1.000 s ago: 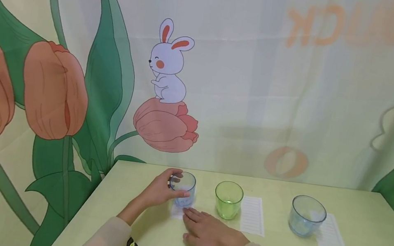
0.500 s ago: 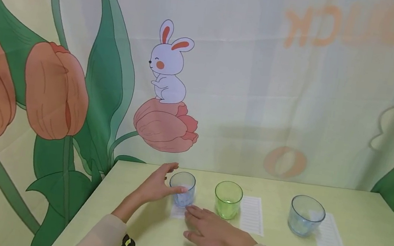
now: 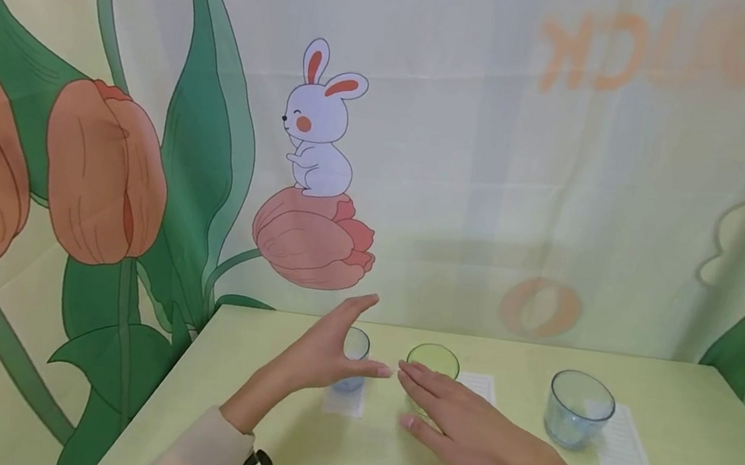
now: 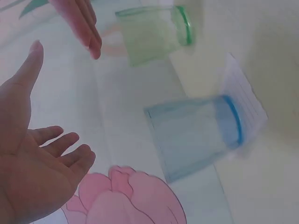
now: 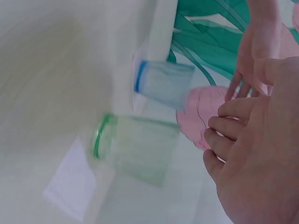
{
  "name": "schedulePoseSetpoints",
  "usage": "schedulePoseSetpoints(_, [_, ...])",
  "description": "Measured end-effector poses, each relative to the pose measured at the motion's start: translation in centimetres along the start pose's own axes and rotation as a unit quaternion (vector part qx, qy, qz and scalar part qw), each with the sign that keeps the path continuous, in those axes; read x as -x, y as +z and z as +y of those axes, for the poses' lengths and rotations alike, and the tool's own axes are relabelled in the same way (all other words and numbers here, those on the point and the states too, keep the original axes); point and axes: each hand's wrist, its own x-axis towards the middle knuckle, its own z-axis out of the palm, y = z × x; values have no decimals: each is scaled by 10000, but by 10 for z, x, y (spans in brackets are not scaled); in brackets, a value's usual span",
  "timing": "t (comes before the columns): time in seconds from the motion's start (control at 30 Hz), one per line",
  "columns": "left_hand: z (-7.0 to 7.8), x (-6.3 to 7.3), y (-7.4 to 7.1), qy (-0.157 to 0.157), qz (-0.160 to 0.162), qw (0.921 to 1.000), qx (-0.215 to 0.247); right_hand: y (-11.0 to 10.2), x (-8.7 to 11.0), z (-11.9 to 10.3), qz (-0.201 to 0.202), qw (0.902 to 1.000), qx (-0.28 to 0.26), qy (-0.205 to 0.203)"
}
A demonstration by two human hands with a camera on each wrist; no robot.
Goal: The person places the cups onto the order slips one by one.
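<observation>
A small blue-tinted glass [image 3: 357,347] stands upright on a paper slip [image 3: 346,403] at the left of the table. My left hand [image 3: 317,351] is held up in front of it, thumb and fingers spread, holding nothing; the left wrist view shows a gap between hand and glass. A green glass [image 3: 434,357] stands in the middle, partly hidden in the head view by my right hand [image 3: 470,430]. That hand has its fingers extended and holds nothing. In the right wrist view the green glass [image 5: 140,149] is apart from the fingers.
A wider blue glass [image 3: 577,420] stands to the right, beside a lined paper slip [image 3: 629,455]. Another slip [image 3: 482,386] lies right of the green glass. Behind the table [image 3: 692,432] hangs a curtain [image 3: 439,155] printed with tulips and a rabbit.
My left hand has let go of the small blue glass and risen to the right. My right hand has moved right, from beside that glass to in front of the green one.
</observation>
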Motion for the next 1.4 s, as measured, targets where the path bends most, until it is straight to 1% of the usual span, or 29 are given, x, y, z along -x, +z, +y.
schedulePoseSetpoints(0.1, [6, -1, 9, 149, -79, 9999, -26, -7, 16, 5, 305, 9994, 184, 52])
schedulePoseSetpoints(0.2, [9, -2, 17, 263, -80, 9996, -74, -10, 31, 11, 599, 9975, 377, 50])
schedulePoseSetpoints(0.33, [11, -6, 31, 345, -59, 9994, 22, -11, 45, 20, 801, 9951, 568, 120])
schedulePoseSetpoints(0.47, [13, -14, 52, 368, -67, 9992, 128, -7, 57, 29, 800, 9945, 646, 222])
schedulePoseSetpoints(0.6, [10, -18, 75, 312, -114, 9994, 113, 8, 67, 36, 741, 9939, 795, 198])
schedulePoseSetpoints(0.7, [8, -22, 90, 265, -116, 9996, -17, 19, 74, 44, 700, 9938, 846, 200])
schedulePoseSetpoints(0.83, [5, -28, 104, 116, -71, 9997, -187, 31, 82, 56, 454, 9956, 713, 406])
schedulePoseSetpoints(0.93, [3, -32, 110, -16, 6, 9998, -195, 38, 90, 65, 248, 9954, 757, 541])
schedulePoseSetpoints(1.1, [-1, -36, 115, -162, 100, 9998, -6, 46, 102, 74, 64, 9944, 941, 471])
schedulePoseSetpoints(1.23, [-3, -38, 117, -214, 126, 9997, 81, 48, 108, 76, -42, 9947, 870, 554])
schedulePoseSetpoints(1.4, [-5, -41, 119, -171, 123, 9995, 219, 48, 108, 76, -167, 9952, 704, 656])
